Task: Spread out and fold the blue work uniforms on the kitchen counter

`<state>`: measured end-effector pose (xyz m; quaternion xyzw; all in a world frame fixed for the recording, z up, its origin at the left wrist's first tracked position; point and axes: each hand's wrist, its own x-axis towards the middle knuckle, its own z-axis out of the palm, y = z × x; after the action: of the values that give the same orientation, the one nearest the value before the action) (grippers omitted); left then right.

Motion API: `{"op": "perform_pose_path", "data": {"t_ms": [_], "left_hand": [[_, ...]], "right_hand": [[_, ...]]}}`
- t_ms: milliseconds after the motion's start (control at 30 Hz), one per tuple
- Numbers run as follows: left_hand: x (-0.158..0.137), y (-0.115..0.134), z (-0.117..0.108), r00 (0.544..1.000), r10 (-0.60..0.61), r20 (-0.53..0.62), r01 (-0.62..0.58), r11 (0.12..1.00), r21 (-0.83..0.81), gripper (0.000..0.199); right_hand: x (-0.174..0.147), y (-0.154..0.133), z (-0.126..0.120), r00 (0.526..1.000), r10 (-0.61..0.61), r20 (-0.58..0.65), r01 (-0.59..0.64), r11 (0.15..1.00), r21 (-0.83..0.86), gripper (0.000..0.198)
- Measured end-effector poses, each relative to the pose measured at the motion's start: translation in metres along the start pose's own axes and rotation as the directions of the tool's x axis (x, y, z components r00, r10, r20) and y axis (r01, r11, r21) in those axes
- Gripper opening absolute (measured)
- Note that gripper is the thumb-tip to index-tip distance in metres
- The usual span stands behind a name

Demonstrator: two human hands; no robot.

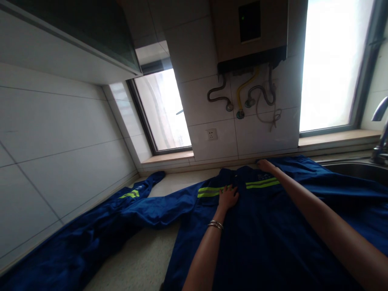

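A dark blue work jacket (242, 234) with yellow-green and grey stripes lies spread front up on the counter, its collar end toward the wall. My left hand (228, 197) rests flat on its chest beside one stripe, fingers spread; two thin bracelets circle that wrist. At the far edge near the shoulder, my right hand (266, 166) pinches the jacket's cloth, its fingers partly hidden. One sleeve (169, 208) stretches left over the counter. Another blue garment (91, 234) with a similar stripe lies rumpled along the left wall.
The pale counter (139, 254) shows between the garments. At right are a metal sink (348, 165) and a faucet (380, 129). A water heater (251, 32) with hoses hangs on the tiled wall above a socket (212, 134). A cabinet (69, 48) overhangs the left side.
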<state>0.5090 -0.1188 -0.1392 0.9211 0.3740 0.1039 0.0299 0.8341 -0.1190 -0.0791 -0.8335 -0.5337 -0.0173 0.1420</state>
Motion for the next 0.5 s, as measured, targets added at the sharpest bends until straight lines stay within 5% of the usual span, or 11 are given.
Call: {"op": "perform_pose_path", "data": {"t_ms": [167, 500], "left_hand": [[-0.002, -0.001, -0.001, 0.999, 0.028, -0.020, -0.028, 1.000, -0.007, 0.050], [-0.008, 0.004, -0.007, 1.000, -0.003, -0.006, 0.003, 1.000, -0.028, 0.049]], "right_hand": [[0.007, -0.030, 0.016, 0.996, -0.063, 0.064, 0.058, 0.995, 0.079, 0.028], [0.031, -0.032, 0.001, 0.999, -0.017, 0.050, 0.011, 0.993, 0.118, 0.027]]}}
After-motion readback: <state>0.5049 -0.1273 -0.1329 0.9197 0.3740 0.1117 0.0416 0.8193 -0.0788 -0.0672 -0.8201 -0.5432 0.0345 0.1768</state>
